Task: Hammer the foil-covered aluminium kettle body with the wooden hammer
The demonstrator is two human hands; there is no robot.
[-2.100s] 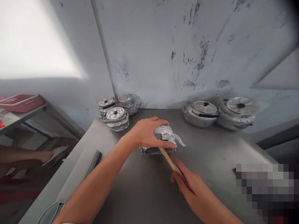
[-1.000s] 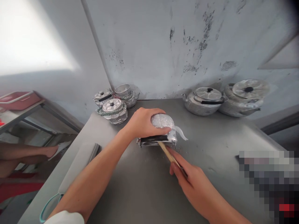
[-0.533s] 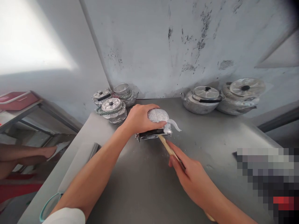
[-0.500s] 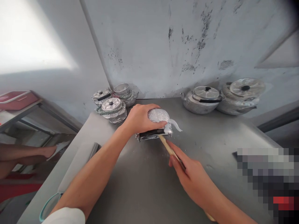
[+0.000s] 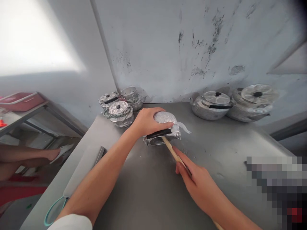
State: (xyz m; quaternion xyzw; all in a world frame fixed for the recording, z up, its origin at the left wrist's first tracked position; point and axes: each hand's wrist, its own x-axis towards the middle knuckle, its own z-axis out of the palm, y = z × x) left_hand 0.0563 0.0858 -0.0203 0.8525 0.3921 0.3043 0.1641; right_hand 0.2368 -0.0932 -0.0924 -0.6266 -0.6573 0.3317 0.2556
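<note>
Tabletop (image 5: 148, 191), grey, is spanning the lower frame. Large kettles (image 5: 208, 111), two, lidded, are standing at upper right. Grey case (image 5: 85, 166) is lying at lower left, beside the left forearm (image 5: 103, 185). Small kettle (image 5: 165, 117), silver, is resting tipped at frame centre, opening facing the viewer, spout pointing right. Right hand (image 5: 194, 175), lower right of centre, is gripping wooden stick (image 5: 171, 151). Left hand (image 5: 147, 123) is clasping the small kettle's body from above. Wooden stick is reaching into the opening.
</note>
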